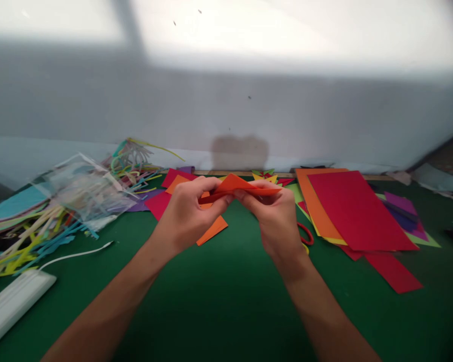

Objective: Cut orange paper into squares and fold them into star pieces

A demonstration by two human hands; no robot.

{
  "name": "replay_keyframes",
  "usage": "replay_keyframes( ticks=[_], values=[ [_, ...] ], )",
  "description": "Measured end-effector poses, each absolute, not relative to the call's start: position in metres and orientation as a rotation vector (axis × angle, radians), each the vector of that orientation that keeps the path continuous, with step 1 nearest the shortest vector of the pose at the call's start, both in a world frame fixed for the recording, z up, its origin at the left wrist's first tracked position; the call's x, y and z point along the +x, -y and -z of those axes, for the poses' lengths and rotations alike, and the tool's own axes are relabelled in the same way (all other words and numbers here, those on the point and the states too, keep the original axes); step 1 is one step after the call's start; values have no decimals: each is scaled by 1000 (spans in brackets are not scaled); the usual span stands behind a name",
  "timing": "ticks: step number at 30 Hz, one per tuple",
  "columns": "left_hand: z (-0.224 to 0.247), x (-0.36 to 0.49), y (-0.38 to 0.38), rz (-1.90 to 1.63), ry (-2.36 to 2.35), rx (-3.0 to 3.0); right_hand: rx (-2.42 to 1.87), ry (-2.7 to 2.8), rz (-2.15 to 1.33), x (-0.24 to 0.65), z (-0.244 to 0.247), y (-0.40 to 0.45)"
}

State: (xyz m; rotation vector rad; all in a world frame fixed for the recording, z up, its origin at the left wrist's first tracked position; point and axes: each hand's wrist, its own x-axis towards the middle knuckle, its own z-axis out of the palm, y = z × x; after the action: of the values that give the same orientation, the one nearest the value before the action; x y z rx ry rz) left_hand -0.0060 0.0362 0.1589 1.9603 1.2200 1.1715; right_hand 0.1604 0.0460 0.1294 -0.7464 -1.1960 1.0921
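Note:
A piece of folded orange paper is held up above the green table, pinched between both hands. My left hand is closed on its left part, thumb below and fingers behind. On the other side my right hand grips the right part, its thumb close to the left one near the middle. The paper has a raised peak at its centre and a flat point to the right. Behind and below my left hand lie an orange paper piece and a magenta sheet. Red-handled scissors show partly beside my right wrist.
Stacked red sheets and orange sheets lie at right, a red strip nearer. Left are many coloured strips, a clear plastic bag and a white power strip with a cable. A pale wall stands behind.

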Motion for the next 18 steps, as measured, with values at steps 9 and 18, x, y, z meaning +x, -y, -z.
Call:
replay_keyframes(
  ticks=[9, 18],
  values=[
    [-161, -16, -41, -1150, -1296, 1879, -804, 1109, -1118, 164, -131, -46],
    [-153, -16, -43, -1192, -1251, 1757, -777, 1026, -1178, 161, -128, -48]
  ],
)
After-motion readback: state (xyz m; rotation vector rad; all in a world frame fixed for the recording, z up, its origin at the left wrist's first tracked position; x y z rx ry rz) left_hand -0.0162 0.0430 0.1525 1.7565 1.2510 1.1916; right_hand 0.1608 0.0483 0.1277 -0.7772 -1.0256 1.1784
